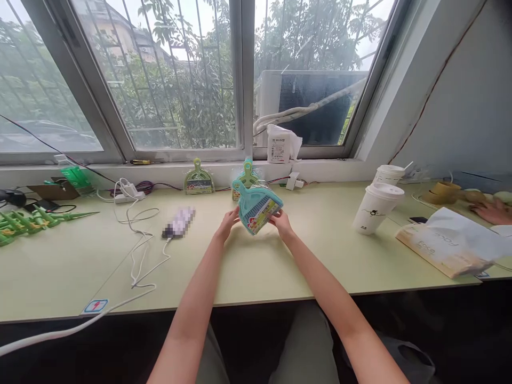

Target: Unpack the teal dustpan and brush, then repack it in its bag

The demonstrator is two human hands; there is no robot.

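Between both hands I hold a light blue mini dustpan and brush set [259, 209], tilted, with a printed label across its lower part. My left hand [229, 223] grips its left side, fingers partly hidden behind it. My right hand [282, 223] closes on its lower right edge. Just behind stand more dustpan sets [248, 175], green and blue, in clear wrapping against the sill. A green dustpan set [198, 178] leans against the wall further left.
A phone [178, 223] and white cables [138, 250] lie to the left. On the right are paper cups [376, 208] and a tissue pack [448, 245]. Another person's hand [492, 212] rests at the far right. The table's front edge [264, 301] runs below my forearms.
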